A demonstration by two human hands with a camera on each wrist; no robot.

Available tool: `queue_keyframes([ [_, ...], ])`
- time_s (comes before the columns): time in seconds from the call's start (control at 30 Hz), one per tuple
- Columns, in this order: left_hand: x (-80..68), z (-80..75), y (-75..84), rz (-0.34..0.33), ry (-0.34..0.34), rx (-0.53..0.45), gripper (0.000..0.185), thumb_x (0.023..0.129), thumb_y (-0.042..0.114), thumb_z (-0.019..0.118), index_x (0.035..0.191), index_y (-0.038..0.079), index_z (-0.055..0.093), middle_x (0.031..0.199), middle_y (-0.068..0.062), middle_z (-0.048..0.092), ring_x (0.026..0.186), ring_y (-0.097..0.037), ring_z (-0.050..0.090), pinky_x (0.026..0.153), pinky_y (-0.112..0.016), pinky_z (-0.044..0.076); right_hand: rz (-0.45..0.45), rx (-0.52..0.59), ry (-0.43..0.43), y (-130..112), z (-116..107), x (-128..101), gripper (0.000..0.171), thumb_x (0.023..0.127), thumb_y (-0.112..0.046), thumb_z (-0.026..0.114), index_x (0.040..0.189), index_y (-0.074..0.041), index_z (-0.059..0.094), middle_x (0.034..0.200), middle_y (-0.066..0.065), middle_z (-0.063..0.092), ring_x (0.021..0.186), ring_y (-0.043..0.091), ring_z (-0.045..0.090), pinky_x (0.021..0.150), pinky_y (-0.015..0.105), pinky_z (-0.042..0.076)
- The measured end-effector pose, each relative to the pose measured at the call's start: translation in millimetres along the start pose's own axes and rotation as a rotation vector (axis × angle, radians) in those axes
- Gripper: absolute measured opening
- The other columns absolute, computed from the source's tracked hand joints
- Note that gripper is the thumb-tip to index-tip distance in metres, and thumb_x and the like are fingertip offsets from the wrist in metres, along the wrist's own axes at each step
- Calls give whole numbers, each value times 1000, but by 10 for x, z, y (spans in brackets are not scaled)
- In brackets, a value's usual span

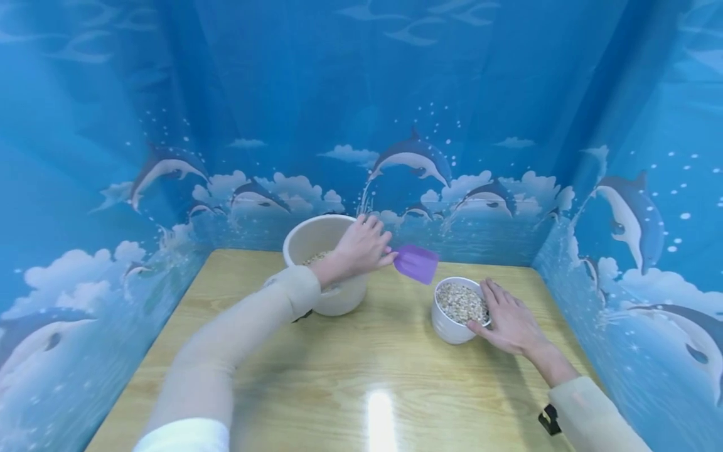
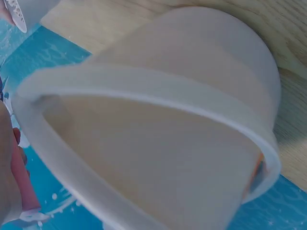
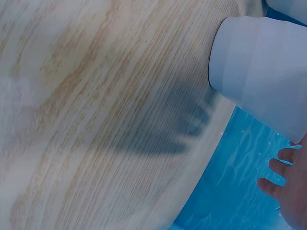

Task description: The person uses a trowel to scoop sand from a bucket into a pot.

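Observation:
My left hand [image 1: 364,243] grips the pink handle [image 2: 23,184] of a small toy shovel with a purple blade [image 1: 417,263]. It is over the right rim of a large white bucket [image 1: 346,302], and the blade sticks out to the right over the table. Some grain shows inside the bucket, partly hidden by my arm. A smaller white cup [image 1: 450,328] stands to the right, filled near its rim with pale mixed grains [image 1: 460,303]. Resting on the cup's right rim is my right hand [image 1: 513,321], thumb at the near side and fingers extended along the far side.
The wooden table [image 1: 339,370] holds both containers. Blue dolphin-print curtains [image 1: 361,81] close in the back and both sides, right at the table's edges. A dark strap [image 1: 549,419] hangs at the right sleeve.

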State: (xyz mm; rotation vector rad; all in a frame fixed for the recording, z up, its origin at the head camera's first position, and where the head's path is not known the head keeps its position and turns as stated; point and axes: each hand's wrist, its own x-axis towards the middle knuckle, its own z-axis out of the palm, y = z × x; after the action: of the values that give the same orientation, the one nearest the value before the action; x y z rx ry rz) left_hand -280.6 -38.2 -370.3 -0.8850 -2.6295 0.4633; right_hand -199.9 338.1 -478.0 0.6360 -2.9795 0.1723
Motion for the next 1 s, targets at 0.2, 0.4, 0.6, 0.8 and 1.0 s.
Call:
queue_keyframes([
  [0.2, -86, -43, -185, -22, -41, -43, 58, 108, 61, 34, 127, 17, 66, 127, -9, 68, 122, -29, 58, 103, -45, 47, -5, 1, 19, -8, -14, 19, 103, 98, -63, 58, 161, 11, 24, 168, 35, 24, 150, 58, 35, 117, 74, 35],
  [0.4, -200, -28, -361, -68, -74, -82, 60, 108, 62, 33, 130, 17, 65, 126, -9, 67, 121, -29, 56, 105, -46, 46, -2, -3, 6, 3, -10, 13, 104, 98, -64, 57, 161, 10, 23, 169, 35, 23, 150, 58, 34, 117, 74, 34],
  [0.6, -350, 14, -511, -97, -69, -106, 60, 108, 61, 35, 129, 14, 66, 121, -11, 67, 116, -29, 55, 104, -46, 45, 3, -7, 7, 5, 0, 14, 104, 98, -65, 57, 162, 9, 22, 169, 34, 24, 150, 58, 35, 116, 75, 34],
  [0.8, -516, 84, -634, -114, -43, -112, 58, 107, 59, 38, 124, 12, 67, 122, -14, 68, 116, -32, 57, 101, -48, 46, 2, -4, 8, -33, -32, 30, 105, 98, -66, 57, 163, 7, 21, 170, 33, 22, 152, 56, 33, 119, 73, 32],
  [1.0, -647, 134, -729, -158, -32, -103, 56, 108, 60, 39, 115, 12, 67, 115, -13, 68, 108, -30, 56, 96, -45, 46, -18, -15, 17, -123, -111, 118, 107, 97, -67, 58, 164, 6, 19, 171, 31, 21, 154, 55, 31, 120, 72, 31],
])
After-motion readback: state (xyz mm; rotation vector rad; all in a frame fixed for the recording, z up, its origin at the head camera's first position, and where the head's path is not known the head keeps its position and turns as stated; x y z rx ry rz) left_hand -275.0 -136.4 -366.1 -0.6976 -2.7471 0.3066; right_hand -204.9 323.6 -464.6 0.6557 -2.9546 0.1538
